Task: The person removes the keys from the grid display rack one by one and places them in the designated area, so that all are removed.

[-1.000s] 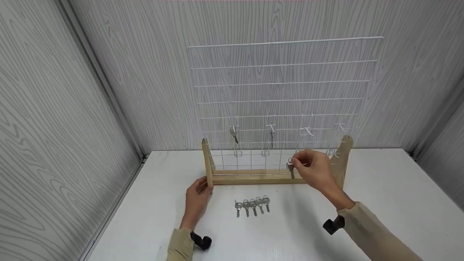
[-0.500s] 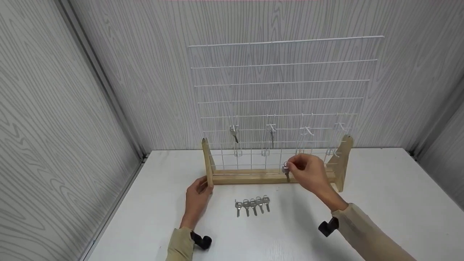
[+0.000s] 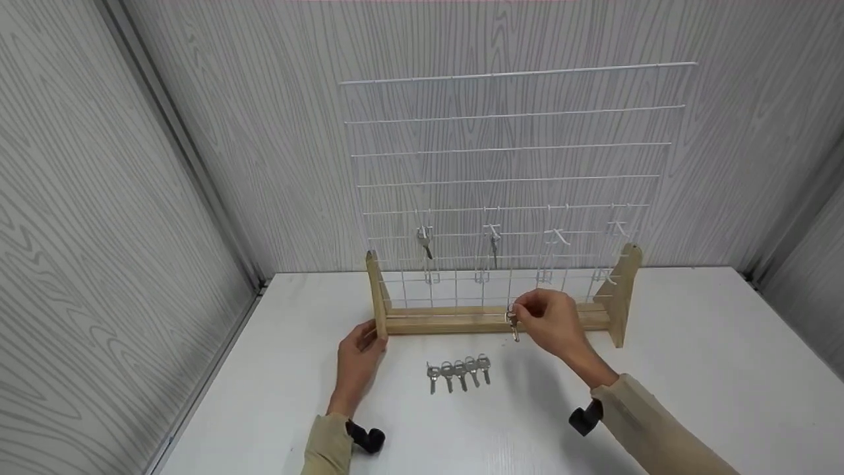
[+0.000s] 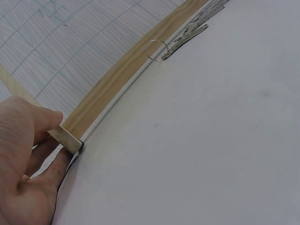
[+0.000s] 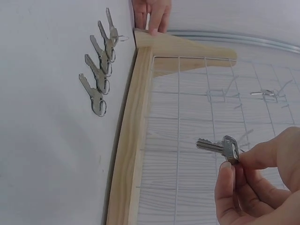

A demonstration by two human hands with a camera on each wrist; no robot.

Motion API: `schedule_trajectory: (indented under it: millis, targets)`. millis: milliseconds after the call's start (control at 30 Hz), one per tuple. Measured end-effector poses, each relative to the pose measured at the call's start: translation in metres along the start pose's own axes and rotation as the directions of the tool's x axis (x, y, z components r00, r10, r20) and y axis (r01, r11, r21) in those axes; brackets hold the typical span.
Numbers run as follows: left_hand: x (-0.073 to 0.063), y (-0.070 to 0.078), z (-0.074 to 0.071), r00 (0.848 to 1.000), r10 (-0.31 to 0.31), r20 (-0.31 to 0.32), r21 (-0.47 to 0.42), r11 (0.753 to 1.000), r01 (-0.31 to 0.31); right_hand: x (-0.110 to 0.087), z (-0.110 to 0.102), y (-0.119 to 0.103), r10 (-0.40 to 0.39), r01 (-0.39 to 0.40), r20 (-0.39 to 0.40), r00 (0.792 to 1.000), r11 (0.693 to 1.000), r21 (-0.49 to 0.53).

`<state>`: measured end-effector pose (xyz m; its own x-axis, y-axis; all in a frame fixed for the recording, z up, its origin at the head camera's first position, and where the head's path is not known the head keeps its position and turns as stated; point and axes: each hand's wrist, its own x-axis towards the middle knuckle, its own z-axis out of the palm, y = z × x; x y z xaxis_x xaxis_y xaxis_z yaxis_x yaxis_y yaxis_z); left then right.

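Note:
A silver key (image 5: 213, 146) is pinched between the thumb and fingers of my right hand (image 3: 552, 326), in front of the rack's wooden base bar (image 3: 448, 324). Its blade points down in the head view. My left hand (image 3: 359, 359) grips the left wooden end (image 4: 66, 138) of the wire grid rack, thumb and fingers on either side of the wood. Two keys hang from hooks on the white grid: one on the left hook (image 3: 425, 241), one on the hook beside it (image 3: 494, 251). Several more keys (image 3: 459, 375) with rings lie in a row on the white table.
White hooks (image 3: 558, 236) stick out on the right half of the grid, with a lower row of hooks beneath. The rack's right wooden end (image 3: 620, 297) stands on the table (image 3: 712, 343). Wood-grain panels (image 3: 250, 132) rise behind and to the left.
My right hand has moved left and down with its key, away from the hooks and closer to the table. My left hand has stayed at the rack's end.

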<state>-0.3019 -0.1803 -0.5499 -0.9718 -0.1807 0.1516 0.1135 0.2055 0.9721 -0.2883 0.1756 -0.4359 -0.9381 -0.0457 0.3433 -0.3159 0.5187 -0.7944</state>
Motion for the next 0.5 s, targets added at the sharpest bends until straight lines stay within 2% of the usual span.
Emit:
schedule_trajectory:
  millis: [300, 500]
  targets:
    - [-0.001, 0.001, 0.001, 1.0, -0.004, -0.004, 0.013, 1.0, 0.004, -0.004, 0.018, 0.014, 0.024, -0.024, 0.01, 1.0, 1.0, -0.011]
    - [-0.001, 0.002, 0.001, 1.0, 0.009, -0.006, 0.015, 1.0, -0.009, -0.007, 0.027, 0.023, 0.045, -0.047, 0.055, 0.997, 0.998, 0.03]
